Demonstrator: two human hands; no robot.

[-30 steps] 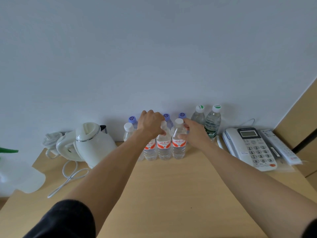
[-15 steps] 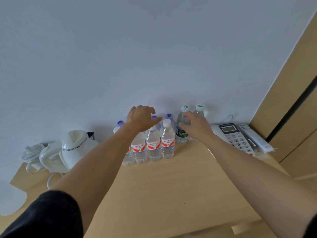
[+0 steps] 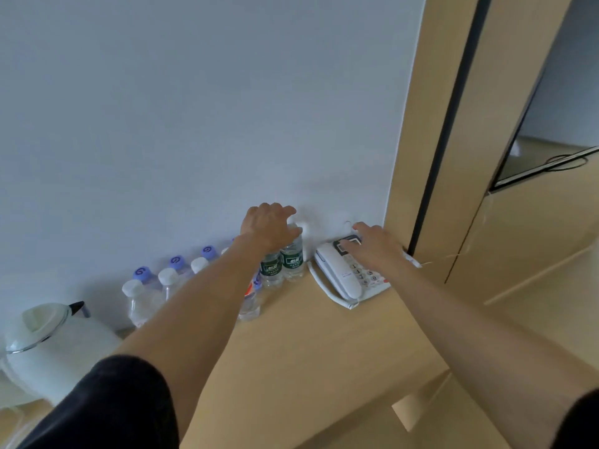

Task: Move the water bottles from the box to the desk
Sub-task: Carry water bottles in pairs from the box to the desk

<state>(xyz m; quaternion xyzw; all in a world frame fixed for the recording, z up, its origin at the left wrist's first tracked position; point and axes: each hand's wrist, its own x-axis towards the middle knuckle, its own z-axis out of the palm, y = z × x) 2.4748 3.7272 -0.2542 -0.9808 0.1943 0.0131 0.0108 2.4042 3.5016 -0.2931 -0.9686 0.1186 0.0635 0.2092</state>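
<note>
While your left hand point(image 3: 270, 230) reaches out over the desk point(image 3: 324, 351), its curled fingers cover the tops of the two green-label bottles point(image 3: 291, 259), which stand upright directly beneath the palm, touching each other against the wall point(image 3: 194, 108). Whether the fingers actually grip a cap or only rest on it cannot be told, since the hand hides both tops.

Your right hand point(image 3: 377, 246) lies at about 3 o'clock from the left one, fingers fairly straight and spread, resting flat on the phone point(image 3: 340, 273) near its display and holding nothing. The green-label bottles sit just beside the phone, at 9 o'clock from your right hand.

From your left hand toward 8 o'clock, the other bottles run in two rows along the wall: the purple-cap bottles point(image 3: 176, 265) at the back, the white-cap bottles point(image 3: 134, 298) in front. Your left forearm crosses over several of them, and a red-label bottle point(image 3: 249, 303) peeks out from under it.

Farther along at 8 o'clock stands a white kettle point(image 3: 48, 348). At 3 o'clock beyond the phone rises a wooden panel point(image 3: 421, 124) with a dark vertical strip.
</note>
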